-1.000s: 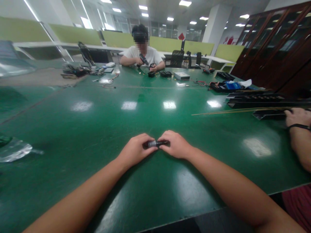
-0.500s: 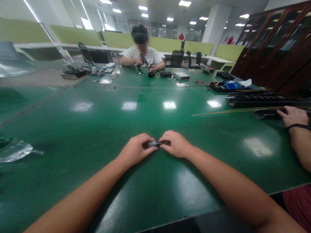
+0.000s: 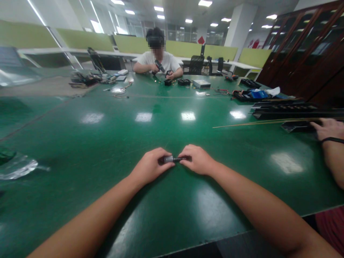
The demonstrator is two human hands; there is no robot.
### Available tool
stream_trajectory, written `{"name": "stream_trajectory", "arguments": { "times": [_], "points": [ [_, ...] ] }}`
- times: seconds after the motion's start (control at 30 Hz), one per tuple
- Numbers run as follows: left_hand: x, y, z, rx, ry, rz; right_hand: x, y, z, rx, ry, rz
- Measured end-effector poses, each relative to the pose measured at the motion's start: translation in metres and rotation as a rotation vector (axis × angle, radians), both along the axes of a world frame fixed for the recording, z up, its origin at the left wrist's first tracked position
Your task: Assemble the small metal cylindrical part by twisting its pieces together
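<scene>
The green surface (image 3: pixel 150 132) fills most of what I can see, spreading widely ahead and to both sides; its near edge slants up toward the right, and the bottom of the view cuts off part of it. Beyond the far side sits a person (image 3: pixel 169 61), lower body hidden, holding a dark power tool (image 3: pixel 159 66). Over on the right, long black channels (image 3: pixel 282 114) run out of view, with thin rods (image 3: pixel 249 123) reaching inward from them. Another person's hand (image 3: pixel 329 128) is by the channels, the arm partly cut off. Clear plastic (image 3: pixel 20 167) at the left is cropped too, its contents hard to make out.

Nearer, well apart from all that, the left hand (image 3: pixel 150 164) and right hand (image 3: pixel 199 160) face each other with a slim dark object (image 3: pixel 168 159) between them. The left grip is closed round its thicker, grey-banded part; the right pinches the narrow dark part. The object's long axis runs left to right, narrow part toward the right hand. Fingers hide both ends, and I can't tell whether it touches the surface.
</scene>
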State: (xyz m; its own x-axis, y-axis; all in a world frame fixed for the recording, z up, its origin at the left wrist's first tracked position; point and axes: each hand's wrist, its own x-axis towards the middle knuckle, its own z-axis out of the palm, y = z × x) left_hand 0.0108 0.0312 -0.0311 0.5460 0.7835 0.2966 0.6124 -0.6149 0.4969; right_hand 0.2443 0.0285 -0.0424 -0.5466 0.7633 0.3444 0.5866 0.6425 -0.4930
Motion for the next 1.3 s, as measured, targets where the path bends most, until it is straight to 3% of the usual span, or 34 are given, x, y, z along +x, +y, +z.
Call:
{"name": "stream_trajectory", "arguments": {
  "times": [1.3],
  "points": [
    [-0.0028, 0.0008, -0.0013, 0.001, -0.021, -0.011, 0.0101, -0.0015, 0.0058, -0.003, -0.042, -0.014]
  ]
}}
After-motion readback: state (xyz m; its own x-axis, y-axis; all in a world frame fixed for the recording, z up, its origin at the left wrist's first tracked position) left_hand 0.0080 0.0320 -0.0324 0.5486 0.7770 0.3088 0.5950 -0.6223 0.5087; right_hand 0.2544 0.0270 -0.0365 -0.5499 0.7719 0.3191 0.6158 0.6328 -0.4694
